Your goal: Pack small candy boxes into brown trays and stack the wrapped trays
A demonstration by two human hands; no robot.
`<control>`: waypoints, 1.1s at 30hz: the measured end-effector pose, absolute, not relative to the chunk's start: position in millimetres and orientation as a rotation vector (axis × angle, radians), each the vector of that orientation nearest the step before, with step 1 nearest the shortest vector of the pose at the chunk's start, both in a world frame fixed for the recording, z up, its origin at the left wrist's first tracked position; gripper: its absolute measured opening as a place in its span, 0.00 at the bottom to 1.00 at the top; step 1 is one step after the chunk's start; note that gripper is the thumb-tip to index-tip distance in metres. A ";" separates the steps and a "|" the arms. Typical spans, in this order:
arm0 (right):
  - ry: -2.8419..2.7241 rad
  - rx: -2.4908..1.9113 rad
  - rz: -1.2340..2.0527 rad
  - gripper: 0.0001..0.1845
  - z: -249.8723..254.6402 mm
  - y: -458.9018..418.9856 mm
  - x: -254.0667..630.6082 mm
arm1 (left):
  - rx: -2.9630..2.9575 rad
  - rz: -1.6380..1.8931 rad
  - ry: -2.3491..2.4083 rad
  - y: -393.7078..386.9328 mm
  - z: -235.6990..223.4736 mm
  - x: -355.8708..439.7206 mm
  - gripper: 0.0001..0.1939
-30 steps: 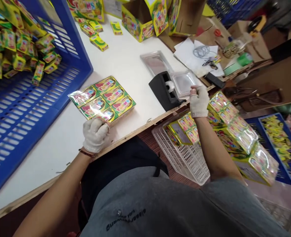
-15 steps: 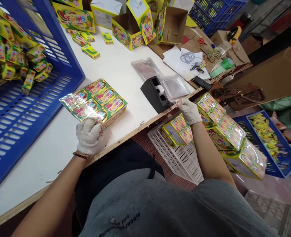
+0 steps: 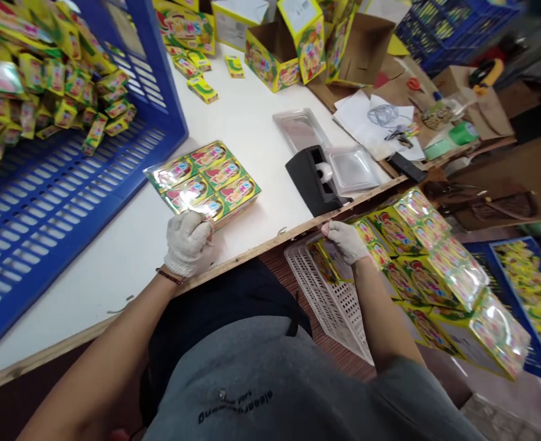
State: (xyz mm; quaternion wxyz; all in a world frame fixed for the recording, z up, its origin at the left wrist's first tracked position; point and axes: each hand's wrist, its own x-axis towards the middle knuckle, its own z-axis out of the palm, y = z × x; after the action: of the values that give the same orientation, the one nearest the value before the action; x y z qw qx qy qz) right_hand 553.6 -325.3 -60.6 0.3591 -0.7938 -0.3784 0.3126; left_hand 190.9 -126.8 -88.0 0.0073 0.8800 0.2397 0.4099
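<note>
My left hand [image 3: 186, 243], in a white glove with bare fingertips, is closed at the near corner of a flat, shiny pack of small green-and-yellow boxes [image 3: 210, 177] on the white table. My right hand [image 3: 345, 241], gloved alike, is closed in a pinch just beyond the table's front edge; whatever is between its fingertips is too small to make out. Above it on the table stands a black tape dispenser [image 3: 305, 180] with a white roll core. Two clear plastic covers, a near one [image 3: 353, 168] and a far one [image 3: 298, 128], lie beside the dispenser.
A blue crate [image 3: 128, 150] holding many small boxes stands at left. Open cartons [image 3: 270, 58] and loose small boxes [image 3: 202, 89] are at the back. Below the table edge at right are a white basket [image 3: 344, 306] and stacked packed cartons [image 3: 436, 269].
My right hand has come from the near plastic cover, past the tape dispenser, down and left to beyond the table edge. My left hand stays at the pack's corner. The view has shifted.
</note>
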 end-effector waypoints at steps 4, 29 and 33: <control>-0.898 -1.550 1.147 0.25 -54.7 -284.7 483.9 | 2.736 1.232 0.749 -133.2 -78.9 191.5 0.08; -1.131 -1.837 0.796 0.10 -93.8 -197.1 364.3 | 2.774 0.667 1.173 -140.7 -54.5 214.5 0.15; -1.139 -1.775 0.515 0.07 -102.6 -205.7 377.1 | 2.758 0.581 1.203 -142.4 -43.9 216.7 0.06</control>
State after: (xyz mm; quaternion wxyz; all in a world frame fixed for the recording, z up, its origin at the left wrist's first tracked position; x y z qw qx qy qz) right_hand 377.1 -205.7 -102.6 0.4667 -0.7231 -0.4640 0.2097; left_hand 216.7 -142.4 -43.9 0.0386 0.8992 0.3924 0.1896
